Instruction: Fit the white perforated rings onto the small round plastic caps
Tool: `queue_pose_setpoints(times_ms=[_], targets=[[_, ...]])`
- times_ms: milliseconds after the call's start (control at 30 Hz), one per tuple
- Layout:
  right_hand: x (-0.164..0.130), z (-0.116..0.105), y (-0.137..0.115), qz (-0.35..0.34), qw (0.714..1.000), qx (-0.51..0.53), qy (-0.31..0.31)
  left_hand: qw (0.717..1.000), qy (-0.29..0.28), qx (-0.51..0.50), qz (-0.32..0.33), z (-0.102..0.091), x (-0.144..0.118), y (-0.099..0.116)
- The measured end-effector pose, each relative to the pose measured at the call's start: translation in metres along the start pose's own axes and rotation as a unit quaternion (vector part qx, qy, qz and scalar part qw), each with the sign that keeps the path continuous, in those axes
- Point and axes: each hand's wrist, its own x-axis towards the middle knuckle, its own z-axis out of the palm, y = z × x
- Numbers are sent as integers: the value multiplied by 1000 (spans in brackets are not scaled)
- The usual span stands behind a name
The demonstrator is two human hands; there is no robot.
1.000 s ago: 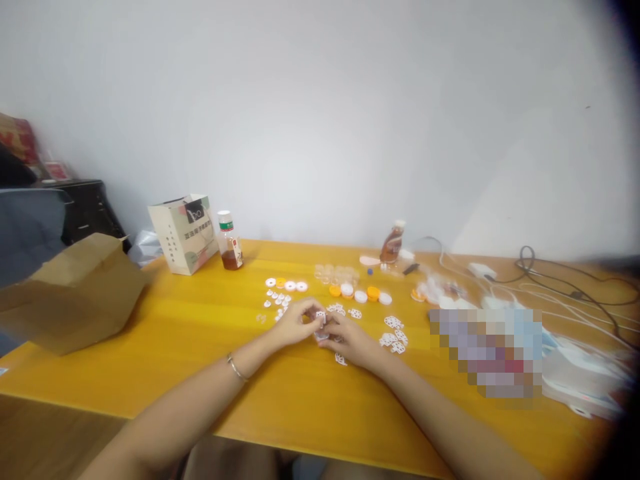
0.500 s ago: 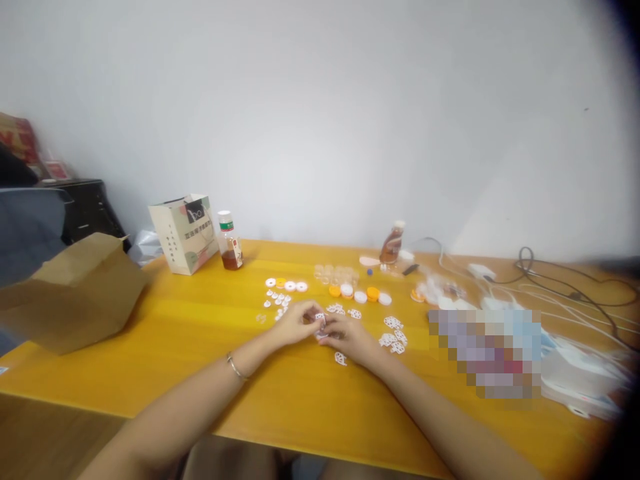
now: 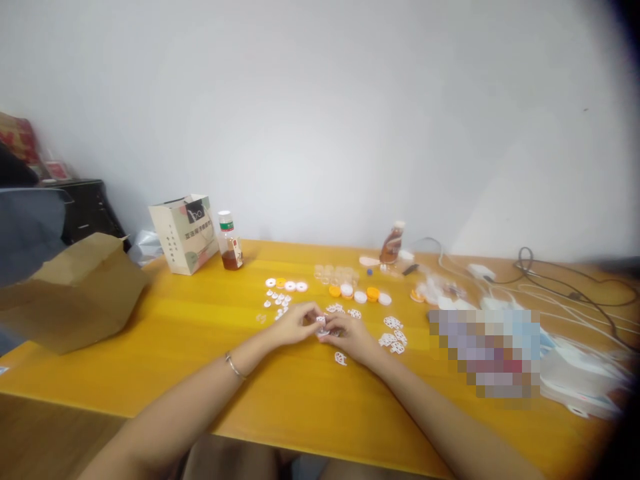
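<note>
Piece of white plastic, small and partly covered by fingers, is pinched between the left hand and the right hand; both are closed narrowly on it, presumably because so slight a part needs steadying from two sides; its exact shape is too blurred to tell. The forearms slant inward to meet in a V over the wooden surface, a bracelet circling the left one; on the near side of the right hand lies a lone openwork piece; more openwork pieces form loose clusters to its right; white knobs sit beyond the left hand, backed by a row of white and orange rings; orange and white lids line up farther right, clear cups behind them; this grouping by kind probably keeps each sort easy to reach; farther out, a green-banded bottle stands beside a printed paper bag.
</note>
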Motion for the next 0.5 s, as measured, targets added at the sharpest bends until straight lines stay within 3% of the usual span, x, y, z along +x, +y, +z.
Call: queue_pose_setpoints(times_ms=[500], targets=[[-1,1,-4,78,994,73,-10,1000,-27,12,0,-4,0,2]])
